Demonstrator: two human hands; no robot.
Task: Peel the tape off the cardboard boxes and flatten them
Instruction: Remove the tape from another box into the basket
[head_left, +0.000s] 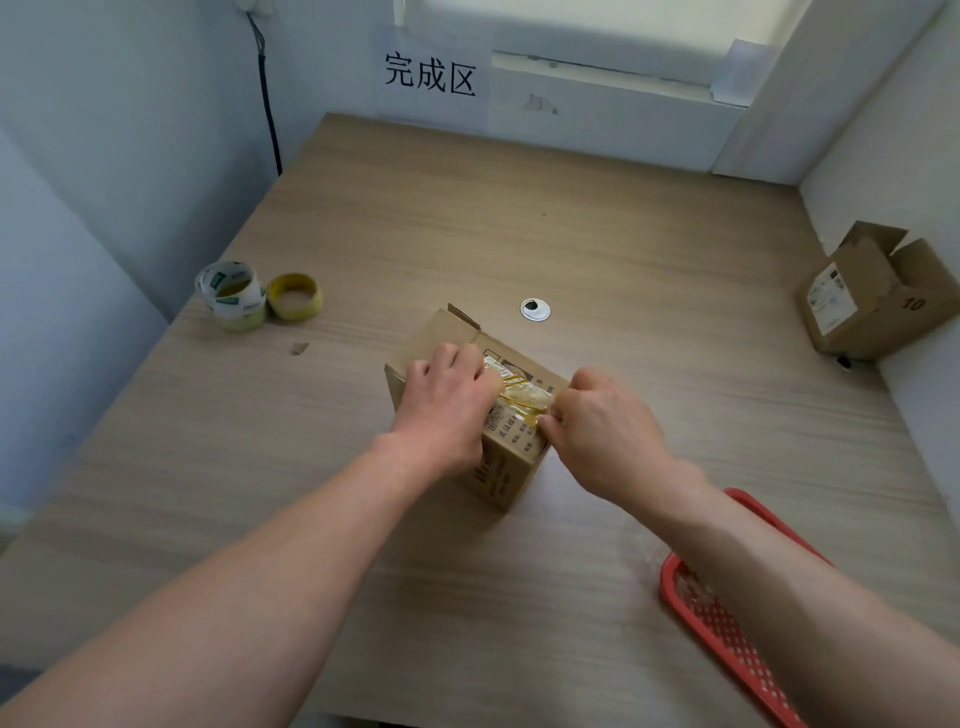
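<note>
A small brown cardboard box (506, 475) with printed text stands in the middle of the wooden table (571, 218). A wrinkled strip of yellowish clear tape (524, 397) runs across its top. My left hand (447, 410) grips the box's top left side, fingers curled over the edge by the tape. My right hand (597, 426) pinches the tape's right end at the box's top right edge. A second cardboard box (878, 296), its flaps open and marked "10", sits at the table's far right against the wall.
Two tape rolls (260, 296) lie at the table's left side. A red mesh basket (727, 618) sits at the near right under my right forearm. A white cable grommet (535, 309) is just behind the box. A paper sign (431, 75) hangs on the back wall.
</note>
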